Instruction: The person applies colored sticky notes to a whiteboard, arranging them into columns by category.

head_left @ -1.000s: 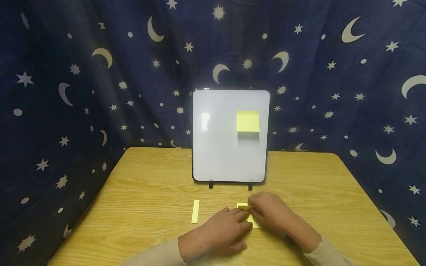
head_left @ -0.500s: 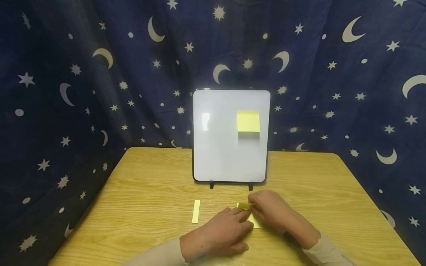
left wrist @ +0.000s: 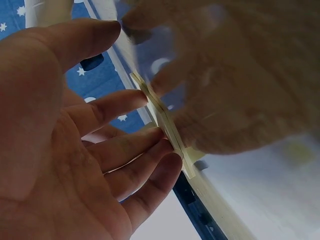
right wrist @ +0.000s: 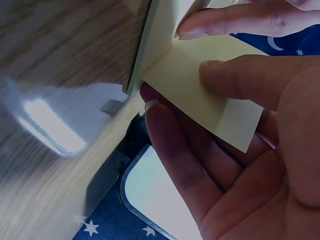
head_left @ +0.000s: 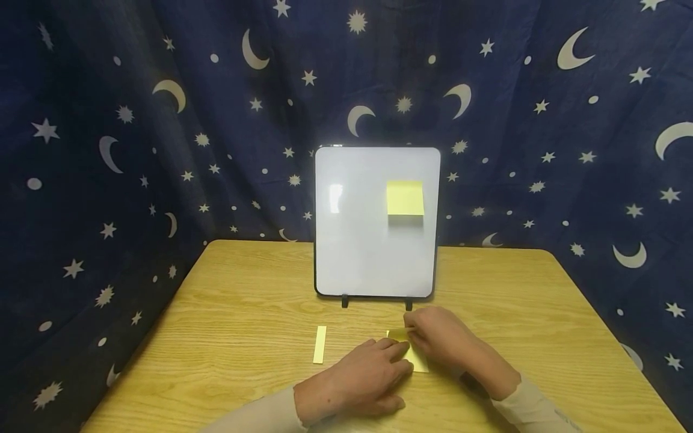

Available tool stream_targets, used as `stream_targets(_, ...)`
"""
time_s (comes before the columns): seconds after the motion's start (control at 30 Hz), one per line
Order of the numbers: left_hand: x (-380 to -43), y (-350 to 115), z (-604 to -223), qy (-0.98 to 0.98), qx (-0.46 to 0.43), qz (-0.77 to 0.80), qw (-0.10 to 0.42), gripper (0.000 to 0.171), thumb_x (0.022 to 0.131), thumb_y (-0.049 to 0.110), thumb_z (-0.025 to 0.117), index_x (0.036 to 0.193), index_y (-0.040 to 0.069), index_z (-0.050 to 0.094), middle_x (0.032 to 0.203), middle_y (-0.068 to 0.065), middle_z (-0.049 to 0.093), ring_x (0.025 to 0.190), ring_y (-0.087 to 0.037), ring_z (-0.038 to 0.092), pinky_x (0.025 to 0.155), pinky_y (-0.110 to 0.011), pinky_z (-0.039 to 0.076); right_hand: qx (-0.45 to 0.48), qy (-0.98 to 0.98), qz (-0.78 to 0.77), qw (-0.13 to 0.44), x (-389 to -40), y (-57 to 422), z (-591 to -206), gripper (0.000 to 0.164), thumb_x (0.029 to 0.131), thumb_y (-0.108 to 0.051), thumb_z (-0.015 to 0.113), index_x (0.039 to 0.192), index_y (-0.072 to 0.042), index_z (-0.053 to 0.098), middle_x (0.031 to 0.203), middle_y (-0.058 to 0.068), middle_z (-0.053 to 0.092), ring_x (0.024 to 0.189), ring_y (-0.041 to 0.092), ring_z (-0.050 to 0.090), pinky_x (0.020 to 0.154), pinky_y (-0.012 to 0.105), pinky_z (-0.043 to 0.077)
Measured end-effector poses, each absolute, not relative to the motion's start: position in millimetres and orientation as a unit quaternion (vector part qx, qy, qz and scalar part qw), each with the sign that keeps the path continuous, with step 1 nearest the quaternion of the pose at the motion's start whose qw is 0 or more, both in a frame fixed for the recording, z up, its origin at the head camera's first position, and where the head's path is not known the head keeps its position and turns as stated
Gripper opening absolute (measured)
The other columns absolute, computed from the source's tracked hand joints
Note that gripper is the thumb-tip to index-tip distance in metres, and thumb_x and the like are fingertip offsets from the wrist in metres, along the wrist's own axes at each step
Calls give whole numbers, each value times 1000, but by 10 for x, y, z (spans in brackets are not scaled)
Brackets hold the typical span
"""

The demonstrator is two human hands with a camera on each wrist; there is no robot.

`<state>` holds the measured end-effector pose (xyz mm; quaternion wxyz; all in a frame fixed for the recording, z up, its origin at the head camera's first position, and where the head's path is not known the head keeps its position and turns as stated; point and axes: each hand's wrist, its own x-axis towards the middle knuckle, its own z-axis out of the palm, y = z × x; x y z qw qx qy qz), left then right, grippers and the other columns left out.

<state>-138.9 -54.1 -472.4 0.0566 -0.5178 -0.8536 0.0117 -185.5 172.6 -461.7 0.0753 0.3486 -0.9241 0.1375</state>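
yellow sticky pad [head_left: 420, 362] lies on the wooden table [head_left: 243, 282] in front of the whiteboard [head_left: 352, 252], the left hand [head_left: 365, 374] resting loosely extended fingers on it. the right hand [head_left: 440, 337] pinches its raised top sheet [right wrist: 195, 95] between thumb and fingers. a narrow strip [head_left: 319, 344] lies left of the pad; a square note [head_left: 405, 198] sticks to the whiteboard's upper right.

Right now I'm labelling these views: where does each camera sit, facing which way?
Head: head-worn, facing forward and down at the whiteboard; left hand, right hand and sleeves show.
Left wrist: worn there, looking at the yellow pad; left hand shows.
Right wrist: worn there, looking at a pinched sheet; right hand and left fingers show.
Shared: head and right wrist both show the whiteboard.
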Motion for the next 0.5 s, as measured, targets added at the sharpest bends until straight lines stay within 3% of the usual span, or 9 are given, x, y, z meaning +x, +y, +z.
stream_targets(0.5,-1385,-549,-4698,-850,-523,9,63,41,94,54,73,123,26,64,146,-3,59,134,-16,55,100,-31,52,341,-926,144,74,-1902,1731,-4603,35,86,-3,78,75,-23,51,65,-14,41,60,4,38,55,24,37)
